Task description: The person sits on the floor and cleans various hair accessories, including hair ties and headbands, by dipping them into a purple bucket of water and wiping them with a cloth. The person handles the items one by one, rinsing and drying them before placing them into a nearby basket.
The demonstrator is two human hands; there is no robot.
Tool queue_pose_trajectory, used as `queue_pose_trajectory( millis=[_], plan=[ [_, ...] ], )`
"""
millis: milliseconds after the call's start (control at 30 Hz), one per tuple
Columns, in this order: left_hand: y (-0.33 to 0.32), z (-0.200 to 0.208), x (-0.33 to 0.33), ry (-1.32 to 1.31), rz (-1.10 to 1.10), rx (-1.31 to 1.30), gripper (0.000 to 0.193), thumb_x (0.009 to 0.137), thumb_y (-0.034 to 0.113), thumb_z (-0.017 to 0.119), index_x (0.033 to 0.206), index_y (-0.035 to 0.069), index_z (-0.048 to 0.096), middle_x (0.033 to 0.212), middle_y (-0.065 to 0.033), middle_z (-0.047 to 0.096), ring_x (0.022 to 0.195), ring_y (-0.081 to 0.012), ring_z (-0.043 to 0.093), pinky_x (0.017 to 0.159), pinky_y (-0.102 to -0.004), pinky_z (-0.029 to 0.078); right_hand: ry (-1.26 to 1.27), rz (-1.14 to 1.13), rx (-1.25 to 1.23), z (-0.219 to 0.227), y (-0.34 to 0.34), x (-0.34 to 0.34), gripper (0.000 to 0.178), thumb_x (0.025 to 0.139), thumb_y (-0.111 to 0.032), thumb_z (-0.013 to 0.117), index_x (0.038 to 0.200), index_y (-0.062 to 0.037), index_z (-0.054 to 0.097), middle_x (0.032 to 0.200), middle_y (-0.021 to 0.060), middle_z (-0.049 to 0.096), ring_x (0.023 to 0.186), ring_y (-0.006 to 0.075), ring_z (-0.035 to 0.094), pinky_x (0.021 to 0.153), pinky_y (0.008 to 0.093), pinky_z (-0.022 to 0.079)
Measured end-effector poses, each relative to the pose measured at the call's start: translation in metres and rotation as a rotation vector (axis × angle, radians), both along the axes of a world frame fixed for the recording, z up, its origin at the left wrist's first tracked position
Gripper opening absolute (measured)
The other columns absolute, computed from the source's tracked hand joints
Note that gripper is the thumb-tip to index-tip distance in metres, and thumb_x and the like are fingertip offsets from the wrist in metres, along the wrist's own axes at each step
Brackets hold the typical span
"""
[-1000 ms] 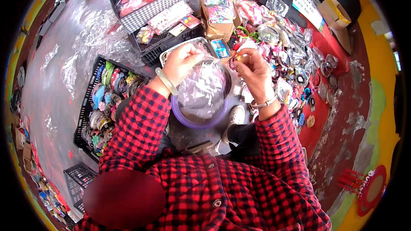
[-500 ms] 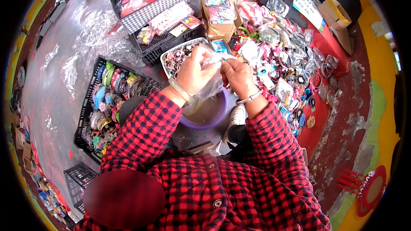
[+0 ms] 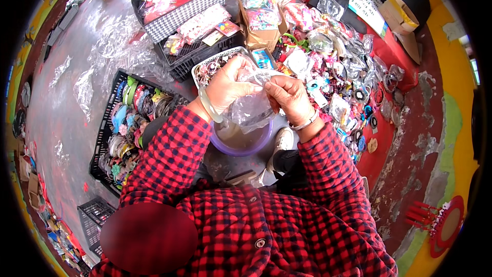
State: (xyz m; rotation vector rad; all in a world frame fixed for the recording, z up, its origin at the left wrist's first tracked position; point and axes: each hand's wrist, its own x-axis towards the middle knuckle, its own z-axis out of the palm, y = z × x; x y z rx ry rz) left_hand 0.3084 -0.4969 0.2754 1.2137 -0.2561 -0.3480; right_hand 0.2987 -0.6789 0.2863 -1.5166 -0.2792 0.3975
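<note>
A clear plastic bag (image 3: 249, 110) hangs between my two hands, above a purple-rimmed basin (image 3: 237, 150) that holds cloudy liquid. My left hand (image 3: 229, 85) grips the bag's upper left side, thumb pointing right. At the bag's top right edge, my right hand (image 3: 288, 94) pinches the plastic between thumb and fingers. Just beyond my left hand stands a white basket (image 3: 196, 74) of small dark and pink hair ties, partly hidden by that hand. A small blue box (image 3: 263, 58) sits behind the bag.
On the left is a black crate (image 3: 97, 146) of colourful headbands. Stacked black crates (image 3: 179, 64) and a cardboard box (image 3: 262, 37) of packaged items stand farther off. A large heap of packaged hair accessories (image 3: 341, 79) spreads on the right. Loose clear plastic (image 3: 115, 43) lies on the floor.
The bag has been spread wider and now hangs lower and more open to view. My left hand has shifted slightly left, my right hand slightly right.
</note>
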Motion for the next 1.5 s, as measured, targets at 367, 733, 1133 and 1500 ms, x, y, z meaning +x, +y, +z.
queue_pose_trajectory(
  millis=[367,733,1133,1500],
  plan=[
    [0.012,0.018,-0.001,-0.065,-0.1,-0.015,0.032,0.072,0.001,0.064,0.098,0.005,0.046,0.091,-0.0009,0.05,0.083,-0.0074,0.049,0.072,-0.0218,0.043,0.276,0.034,0.347,0.011,-0.001,-0.011,0.025,0.085,-0.014,0.052,0.062,-0.0057,0.05,0.05,-0.0005,0.044,0.04,0.0072,0.036,0.04,0.0208,0.029],
    [0.077,-0.002,0.017,0.07,0.395,-0.26,0.041,0.08,-0.004,0.052,0.121,0.001,0.043,0.094,-0.0056,0.059,0.08,-0.0138,0.058,0.074,-0.0248,0.047,0.256,-0.215,0.561,0.005,-0.059,0.016,0.025,0.087,-0.019,0.05,0.066,-0.0057,0.045,0.05,-0.0005,0.035,0.041,0.0097,0.034,0.039,0.0219,0.03],
    [0.094,-0.02,0.032,0.125,0.595,-0.66,0.024,0.081,-0.003,0.05,0.103,0.007,0.053,0.091,-0.006,0.059,0.08,-0.0173,0.057,0.069,-0.0296,0.047,0.507,-0.633,0.621,-0.024,-0.063,0.036,0.026,0.09,-0.03,0.045,0.075,-0.0085,0.05,0.058,0.0036,0.051,0.046,0.0142,0.045,0.038,0.0221,0.03],
    [0.101,-0.02,0.033,0.091,0.728,-0.664,0.023,0.079,-0.004,0.053,0.1,0.005,0.052,0.09,-0.0096,0.06,0.08,-0.0215,0.058,0.072,-0.0384,0.047,0.387,-0.918,0.618,-0.04,-0.093,0.047,0.027,0.09,-0.032,0.044,0.071,-0.0142,0.05,0.06,-0.0009,0.051,0.05,0.012,0.047,0.043,0.0256,0.034]
  ],
)
